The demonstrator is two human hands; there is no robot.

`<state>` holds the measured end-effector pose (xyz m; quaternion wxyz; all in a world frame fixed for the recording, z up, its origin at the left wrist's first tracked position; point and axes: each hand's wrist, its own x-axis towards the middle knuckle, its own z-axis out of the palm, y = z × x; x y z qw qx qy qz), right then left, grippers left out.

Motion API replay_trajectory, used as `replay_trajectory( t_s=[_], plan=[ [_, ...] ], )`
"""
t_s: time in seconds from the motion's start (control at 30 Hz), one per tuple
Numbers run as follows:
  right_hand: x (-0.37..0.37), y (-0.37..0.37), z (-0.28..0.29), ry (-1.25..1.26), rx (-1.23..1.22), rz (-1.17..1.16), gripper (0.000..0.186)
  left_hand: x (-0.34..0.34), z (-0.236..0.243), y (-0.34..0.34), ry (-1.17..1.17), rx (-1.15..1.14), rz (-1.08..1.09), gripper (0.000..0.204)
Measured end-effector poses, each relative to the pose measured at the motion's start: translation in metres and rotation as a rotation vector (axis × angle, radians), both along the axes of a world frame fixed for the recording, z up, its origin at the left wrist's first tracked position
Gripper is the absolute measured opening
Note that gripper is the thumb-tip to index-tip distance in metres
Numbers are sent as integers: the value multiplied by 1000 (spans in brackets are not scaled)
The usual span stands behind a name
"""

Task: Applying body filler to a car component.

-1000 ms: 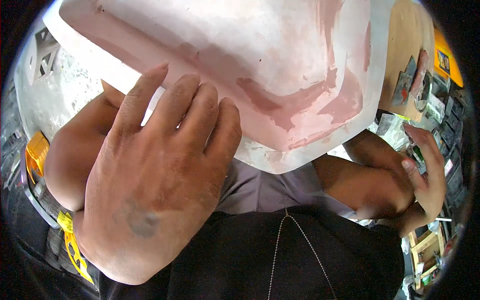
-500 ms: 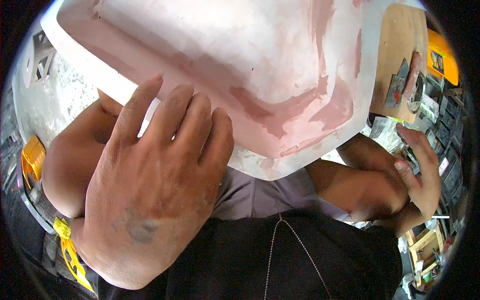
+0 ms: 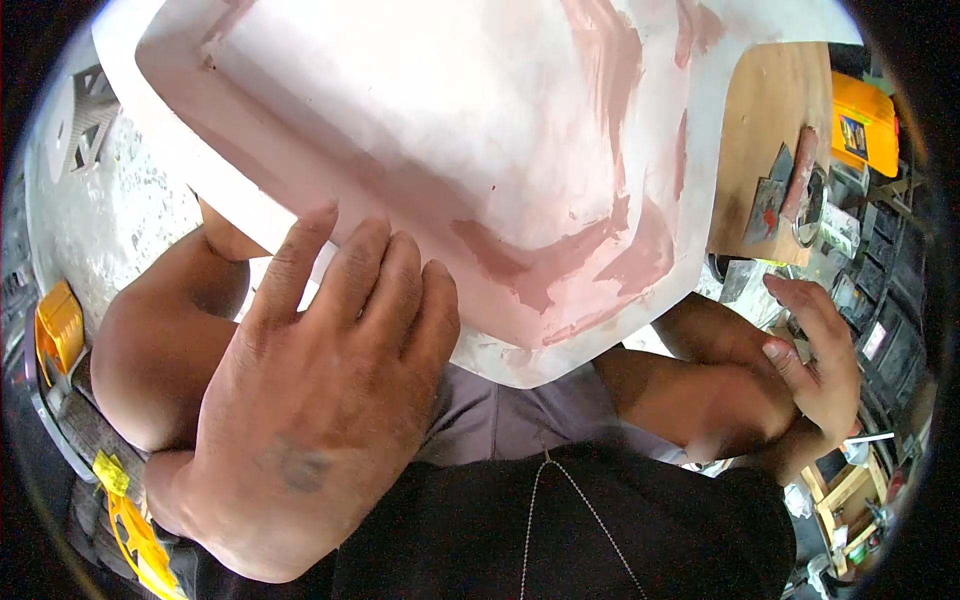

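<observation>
A large white moulded panel [image 3: 450,130] with pink-red filler smears fills the top of the view, its near edge against my body. My left hand [image 3: 320,400] lies flat on the panel's near left edge with its fingers stretched out, gripping nothing. My right hand [image 3: 820,370] hovers beside the panel's right corner, fingers loosely apart and empty, just off the panel's rim. My right forearm crosses under the panel's edge.
A wooden board [image 3: 765,120] at the right carries putty scrapers [image 3: 770,195] and a smear of red filler. A yellow case [image 3: 865,120] sits behind it amid clutter. An orange object [image 3: 58,330] and a yellow tool [image 3: 130,530] lie at the left.
The panel's near edge has come lower and closer in the view. My left hand stays flat on it. My right hand has drifted slightly down and inward, still empty.
</observation>
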<state>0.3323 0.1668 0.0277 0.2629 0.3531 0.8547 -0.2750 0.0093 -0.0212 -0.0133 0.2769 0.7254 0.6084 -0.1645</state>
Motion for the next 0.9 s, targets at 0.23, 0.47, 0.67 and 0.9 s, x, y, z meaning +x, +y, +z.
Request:
replay_trajectory(
  t_s=[0.23,0.47,0.67,0.9],
  plan=[
    [-2,-6,-1,-3,27,-67,53,0,-9,3,-59,31,10,69],
    [0,-3,1,29,20,-26,55,-2,4,-2,-57,28,31,68],
    [4,-2,0,34,29,-13,55,-1,0,-1,-62,41,28,67],
    [1,0,-1,54,17,-10,54,0,3,-4,-26,41,39,67]
  ],
)
